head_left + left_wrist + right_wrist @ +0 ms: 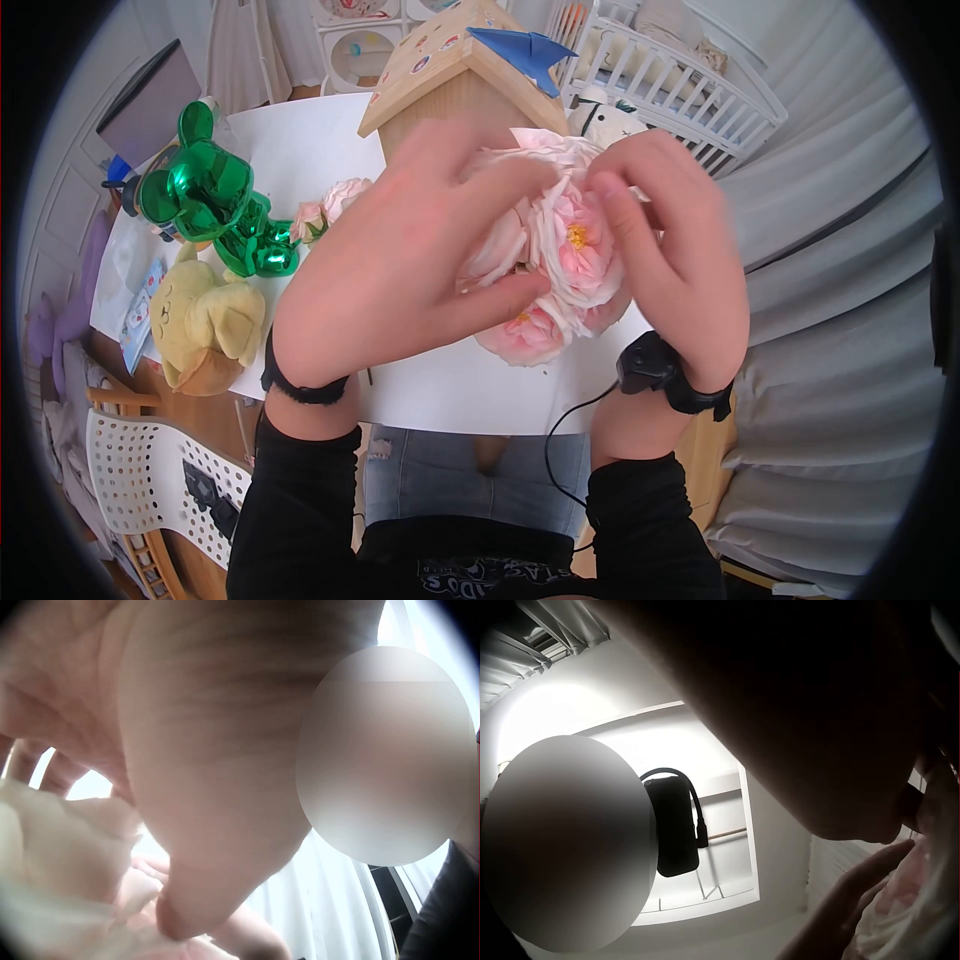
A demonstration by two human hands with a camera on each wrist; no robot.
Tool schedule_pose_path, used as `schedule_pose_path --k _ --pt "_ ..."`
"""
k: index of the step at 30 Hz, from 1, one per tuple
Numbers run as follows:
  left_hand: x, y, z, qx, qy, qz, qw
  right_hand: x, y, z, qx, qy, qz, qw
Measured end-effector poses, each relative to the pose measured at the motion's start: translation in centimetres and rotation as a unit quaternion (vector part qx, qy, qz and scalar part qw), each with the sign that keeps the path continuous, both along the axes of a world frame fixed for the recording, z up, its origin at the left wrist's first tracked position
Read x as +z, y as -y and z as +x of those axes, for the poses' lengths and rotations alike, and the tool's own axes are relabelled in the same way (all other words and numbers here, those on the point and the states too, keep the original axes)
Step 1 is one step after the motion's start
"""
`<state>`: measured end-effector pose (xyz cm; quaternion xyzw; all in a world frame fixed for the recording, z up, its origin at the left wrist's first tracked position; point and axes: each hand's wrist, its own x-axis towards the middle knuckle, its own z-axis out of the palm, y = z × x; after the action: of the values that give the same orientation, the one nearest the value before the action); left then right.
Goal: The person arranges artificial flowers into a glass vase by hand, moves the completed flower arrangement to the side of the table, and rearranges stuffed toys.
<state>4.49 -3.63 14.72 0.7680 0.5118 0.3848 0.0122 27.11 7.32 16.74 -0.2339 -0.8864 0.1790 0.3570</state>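
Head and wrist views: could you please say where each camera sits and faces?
Head: on the head, facing forward and down at pink flowers; left hand, right hand and sleeves show.
Left wrist: strapped there, facing the flowers; palm and thumb show.
Right wrist: strapped there, apparently looking up at a black device; right hand shows.
Head and left wrist share the flowers.

Between the left hand [420,250] and right hand [680,230], the roses [578,235] fill the gap, with the house [450,110] blocking the far side. Green bear [215,195] and yellow plush [205,315] crowd the left; nearer the body, bare table [450,400] leaves passage, though a cable [552,445] hangs at its edge.
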Motion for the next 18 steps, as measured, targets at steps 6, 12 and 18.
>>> schedule_pose_path --k 6,12,18 --pt "0.6 -0.4 0.1 -0.007 0.024 -0.029 0.999 0.7 0.0 0.9 0.010 0.040 0.008 0.999" --pt "0.3 -0.8 0.2 -0.013 0.023 -0.027 0.999 -0.1 -1.0 0.7 0.005 -0.061 0.062 0.996" --pt "-0.6 -1.1 0.1 -0.027 -0.010 0.024 0.999 0.3 -0.4 1.2 0.008 0.023 0.015 1.000"
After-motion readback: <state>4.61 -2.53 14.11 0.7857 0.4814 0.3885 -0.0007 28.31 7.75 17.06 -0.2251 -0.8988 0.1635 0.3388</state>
